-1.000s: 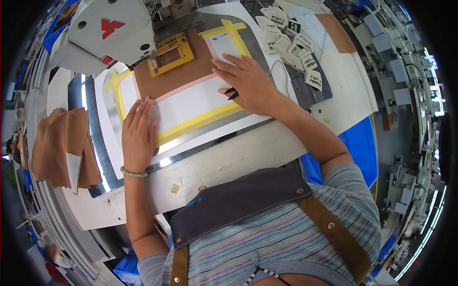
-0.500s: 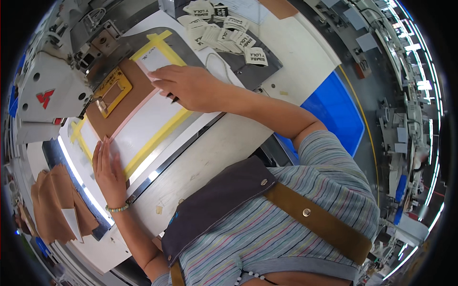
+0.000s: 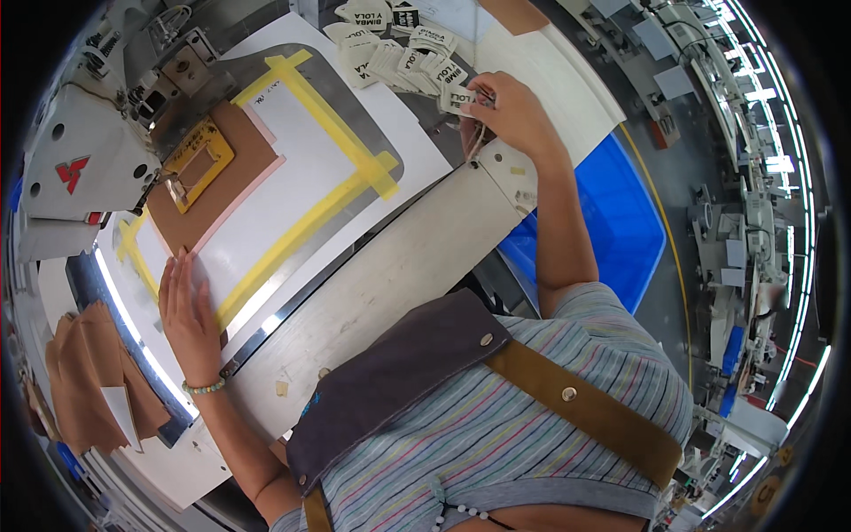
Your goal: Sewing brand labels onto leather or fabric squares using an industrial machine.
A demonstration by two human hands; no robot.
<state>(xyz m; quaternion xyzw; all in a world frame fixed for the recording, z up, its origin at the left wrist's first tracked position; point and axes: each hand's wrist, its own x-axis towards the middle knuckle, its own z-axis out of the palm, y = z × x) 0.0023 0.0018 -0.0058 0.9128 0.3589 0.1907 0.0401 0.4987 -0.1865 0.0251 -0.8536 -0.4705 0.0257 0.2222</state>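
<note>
My left hand (image 3: 189, 306) lies flat with its fingers stretched out, the tips touching the lower corner of a brown panel (image 3: 238, 146). The panel has pink edging (image 3: 229, 213) and rests on a white sheet bordered with yellow tape (image 3: 292, 235). A yellow frame (image 3: 199, 164) sits on it beneath the head of a sewing machine (image 3: 93, 168). Off to the right, my right hand (image 3: 514, 115) is closed, fingertips pinching the edge of a white label (image 3: 456, 98) beside the label pile (image 3: 408, 66). A light cord and a dark pinkish thing, unclear, show below that hand.
Several brown pieces (image 3: 97, 381) lie in a stack at the left. A blue bin (image 3: 612, 222) stands right of the table, by the aisle floor. Another brown piece (image 3: 516, 15) lies at the far table edge. Machines line the far right.
My right hand has left the brown panel's upper right corner and moved right to the labels. The small dark thing seen in it before no longer shows. My left hand stays on the panel.
</note>
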